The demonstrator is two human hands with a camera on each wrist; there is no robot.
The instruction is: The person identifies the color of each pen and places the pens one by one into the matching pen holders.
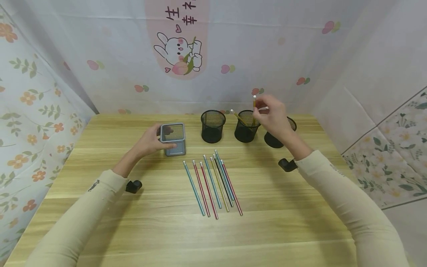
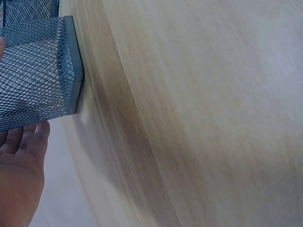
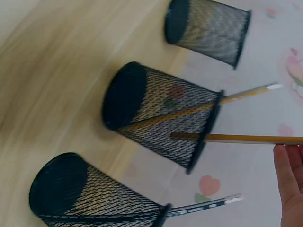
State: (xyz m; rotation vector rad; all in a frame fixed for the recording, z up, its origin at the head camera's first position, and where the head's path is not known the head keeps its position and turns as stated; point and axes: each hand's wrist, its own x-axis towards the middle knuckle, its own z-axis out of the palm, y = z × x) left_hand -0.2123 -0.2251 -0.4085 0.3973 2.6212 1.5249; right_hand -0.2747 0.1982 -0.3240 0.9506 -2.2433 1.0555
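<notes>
My left hand [image 1: 151,142] grips a grey square mesh pencil holder [image 1: 175,149], thumb across its front and fingers behind. In the left wrist view the mesh wall of this holder [image 2: 35,75] shows nothing inside. My right hand [image 1: 272,114] pinches a yellow pencil [image 3: 251,139] near its white-tipped top. That pencil's lower end is inside the middle black round mesh cup [image 1: 245,134], above the base. Another yellow pencil [image 1: 238,116] leans in the same cup. Partly behind the right hand is the right black cup [image 1: 272,141], where a black patterned pencil [image 3: 199,208] leans.
A third black mesh cup [image 1: 212,132] stands left of the middle one. Several blue, red, yellow and black pencils [image 1: 213,185] lie side by side on the wooden table [image 1: 150,230]. A printed curtain [image 1: 267,44] hangs behind the table's back edge.
</notes>
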